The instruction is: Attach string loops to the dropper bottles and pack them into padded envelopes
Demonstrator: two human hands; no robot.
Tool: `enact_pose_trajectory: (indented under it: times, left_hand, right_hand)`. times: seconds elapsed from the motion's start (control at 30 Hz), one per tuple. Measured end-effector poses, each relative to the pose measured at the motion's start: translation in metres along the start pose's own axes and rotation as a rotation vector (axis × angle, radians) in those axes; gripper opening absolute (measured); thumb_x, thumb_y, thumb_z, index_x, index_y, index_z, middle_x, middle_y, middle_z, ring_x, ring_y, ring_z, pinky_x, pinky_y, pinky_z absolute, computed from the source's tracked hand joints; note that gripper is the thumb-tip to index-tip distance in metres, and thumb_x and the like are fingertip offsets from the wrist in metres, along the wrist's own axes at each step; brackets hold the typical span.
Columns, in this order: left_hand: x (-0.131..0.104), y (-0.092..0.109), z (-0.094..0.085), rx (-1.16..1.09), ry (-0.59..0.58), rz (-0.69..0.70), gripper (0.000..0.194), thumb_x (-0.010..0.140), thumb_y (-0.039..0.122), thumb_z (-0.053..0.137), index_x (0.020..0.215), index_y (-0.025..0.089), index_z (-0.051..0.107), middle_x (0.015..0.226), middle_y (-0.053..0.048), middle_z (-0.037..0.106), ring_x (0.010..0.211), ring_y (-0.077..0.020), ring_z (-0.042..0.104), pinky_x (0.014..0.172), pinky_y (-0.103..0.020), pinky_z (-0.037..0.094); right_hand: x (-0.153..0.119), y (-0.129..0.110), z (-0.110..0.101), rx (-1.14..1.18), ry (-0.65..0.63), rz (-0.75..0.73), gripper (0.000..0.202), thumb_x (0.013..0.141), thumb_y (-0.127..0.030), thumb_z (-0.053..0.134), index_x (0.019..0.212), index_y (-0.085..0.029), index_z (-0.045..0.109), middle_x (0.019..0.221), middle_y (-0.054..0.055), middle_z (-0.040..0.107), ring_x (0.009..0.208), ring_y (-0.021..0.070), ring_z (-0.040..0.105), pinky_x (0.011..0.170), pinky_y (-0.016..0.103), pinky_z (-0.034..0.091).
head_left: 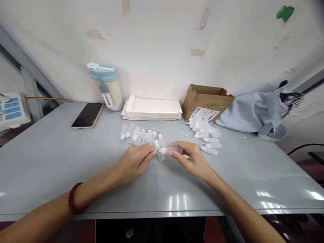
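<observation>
My right hand pinches a small translucent bottle, held level with its white tip pointing left. My left hand is closed at that tip, thumb against forefinger; what it grips there is too small to make out. Just behind my hands lies a group of similar bottles with thin loops on them, and a few of these sit right behind and under the held one. A second heap of bottles is spread to the right, in front of the cardboard box.
Along the wall stand a phone lying flat, a blue-lidded tumbler, a stack of white envelopes, an open cardboard box and a light blue cloth bag. The grey table's front edge runs beneath my forearms.
</observation>
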State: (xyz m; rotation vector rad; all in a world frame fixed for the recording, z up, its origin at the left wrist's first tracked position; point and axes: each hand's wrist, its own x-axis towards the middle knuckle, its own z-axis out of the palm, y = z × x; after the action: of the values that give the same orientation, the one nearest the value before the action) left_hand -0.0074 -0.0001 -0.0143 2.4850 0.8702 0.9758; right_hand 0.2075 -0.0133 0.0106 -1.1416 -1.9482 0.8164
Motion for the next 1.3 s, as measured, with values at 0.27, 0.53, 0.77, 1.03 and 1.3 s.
enact_pose_trajectory:
  times: [0.27,0.53,0.77,1.03,1.3]
  left_hand:
    - [-0.0002,0.0022,-0.0002,-0.009,-0.003,0.039,0.013,0.091,0.011,0.042,0.087,0.016,0.053,0.066,0.003,0.048,0.058,-0.0093,0.044,0.057,-0.02,0.035]
    - [-0.001,0.0027,0.0,0.012,0.007,0.066,0.012,0.091,0.01,0.042,0.087,0.016,0.053,0.066,0.002,0.049,0.057,-0.0093,0.045,0.056,-0.02,0.036]
    - [-0.0019,0.0008,0.003,0.058,0.041,0.071,0.014,0.091,0.011,0.041,0.084,0.016,0.053,0.064,0.003,0.049,0.055,-0.0095,0.044,0.053,-0.02,0.034]
    - [-0.0022,0.0022,0.0043,0.062,0.026,0.04,0.016,0.091,0.011,0.04,0.084,0.016,0.053,0.065,0.001,0.054,0.055,-0.0097,0.047,0.055,-0.02,0.036]
    - [-0.0034,0.0027,0.007,0.044,0.062,0.031,0.015,0.09,0.009,0.042,0.081,0.015,0.052,0.064,0.002,0.054,0.055,-0.0089,0.048,0.055,-0.02,0.038]
  right_hand:
    - [-0.001,0.0,0.0007,0.035,-0.024,0.028,0.017,0.086,-0.03,0.057,0.089,-0.016,0.067,0.071,0.001,0.064,0.059,0.0097,0.053,0.05,0.02,0.038]
    - [-0.0015,0.0,0.0016,0.038,-0.033,0.025,0.016,0.087,-0.029,0.057,0.09,-0.016,0.067,0.074,0.001,0.066,0.062,0.0103,0.055,0.051,0.02,0.039]
    - [-0.0013,0.0015,0.0032,0.027,-0.025,0.014,0.017,0.087,-0.029,0.057,0.09,-0.016,0.067,0.077,0.002,0.067,0.065,0.011,0.057,0.053,0.019,0.041]
    - [-0.0012,0.0013,0.0041,0.013,-0.029,0.013,0.018,0.088,-0.03,0.055,0.091,-0.017,0.066,0.078,0.003,0.068,0.066,0.0127,0.058,0.054,0.021,0.043]
    - [-0.0012,0.0018,0.0073,-0.036,0.006,-0.009,0.018,0.087,-0.03,0.056,0.09,-0.016,0.067,0.07,0.001,0.064,0.06,0.0108,0.055,0.051,0.02,0.04]
